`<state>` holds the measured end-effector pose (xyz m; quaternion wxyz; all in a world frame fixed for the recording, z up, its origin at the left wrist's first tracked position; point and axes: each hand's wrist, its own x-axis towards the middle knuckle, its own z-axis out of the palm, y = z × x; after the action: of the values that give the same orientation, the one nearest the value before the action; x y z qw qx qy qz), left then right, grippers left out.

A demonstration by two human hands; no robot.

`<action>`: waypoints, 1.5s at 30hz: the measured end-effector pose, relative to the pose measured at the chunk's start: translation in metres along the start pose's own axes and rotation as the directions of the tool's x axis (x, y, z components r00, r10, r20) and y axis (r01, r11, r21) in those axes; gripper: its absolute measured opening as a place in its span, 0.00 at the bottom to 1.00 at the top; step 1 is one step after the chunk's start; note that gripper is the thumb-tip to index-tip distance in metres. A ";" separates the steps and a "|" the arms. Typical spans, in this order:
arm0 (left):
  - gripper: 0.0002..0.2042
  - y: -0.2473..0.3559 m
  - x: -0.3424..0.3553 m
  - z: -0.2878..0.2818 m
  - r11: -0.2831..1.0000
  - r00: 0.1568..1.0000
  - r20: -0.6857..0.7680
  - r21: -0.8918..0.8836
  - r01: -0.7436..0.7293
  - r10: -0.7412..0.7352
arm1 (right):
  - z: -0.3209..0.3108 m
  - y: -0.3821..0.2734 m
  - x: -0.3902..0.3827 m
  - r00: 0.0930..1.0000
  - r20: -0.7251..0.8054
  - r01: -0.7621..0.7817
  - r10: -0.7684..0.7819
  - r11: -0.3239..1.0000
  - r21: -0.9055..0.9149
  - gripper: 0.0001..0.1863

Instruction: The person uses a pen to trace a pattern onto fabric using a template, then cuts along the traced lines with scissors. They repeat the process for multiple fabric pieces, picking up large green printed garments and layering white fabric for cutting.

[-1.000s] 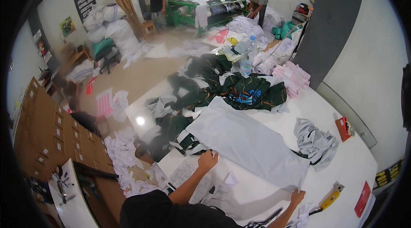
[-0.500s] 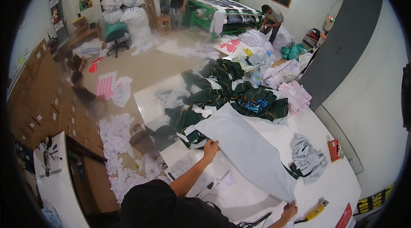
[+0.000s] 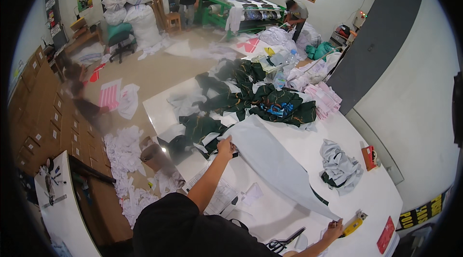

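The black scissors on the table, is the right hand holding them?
No, the black scissors lie on the white table while the right hand holds a corner of the grey cloth.

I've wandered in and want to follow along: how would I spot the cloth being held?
On the near side of the big white table, find the person's left hand and right hand. The cloth is the pale grey piece held between them. Unlike the crumpled grey bundle to its right and the dark green heap beyond, it is long and mostly smooth.
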<state>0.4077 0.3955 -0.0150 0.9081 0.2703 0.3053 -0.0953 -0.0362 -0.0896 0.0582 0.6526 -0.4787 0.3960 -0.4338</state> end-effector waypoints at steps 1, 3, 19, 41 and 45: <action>0.06 0.010 -0.020 0.013 0.998 0.998 0.040 0.009 -0.057 0.057 | 0.001 -0.015 -0.006 0.997 -0.083 0.008 -0.008 1.000 0.007 0.16; 0.07 0.033 -0.053 0.040 0.989 0.980 0.134 0.010 -0.146 0.144 | -0.003 -0.043 -0.006 0.985 -0.111 0.142 -0.130 0.983 0.115 0.12; 0.12 0.089 -0.021 0.235 0.909 0.849 0.400 0.084 -0.409 0.345 | 0.079 -0.115 0.144 0.970 -0.007 0.236 -0.243 0.935 0.265 0.12; 0.11 0.042 0.034 -0.098 0.808 0.907 0.034 0.441 -0.391 0.420 | -0.014 0.118 0.045 0.989 0.016 -0.131 0.150 0.907 -0.400 0.13; 0.11 0.054 0.023 -0.091 0.819 0.946 0.019 0.494 -0.291 0.325 | -0.022 0.108 0.038 0.970 0.004 -0.219 0.245 0.872 -0.439 0.11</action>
<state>0.3984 0.4904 -0.0657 0.8022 0.5405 0.2533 -0.0127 -0.0244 -0.1140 -0.0548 0.5879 -0.5739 0.5177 -0.2387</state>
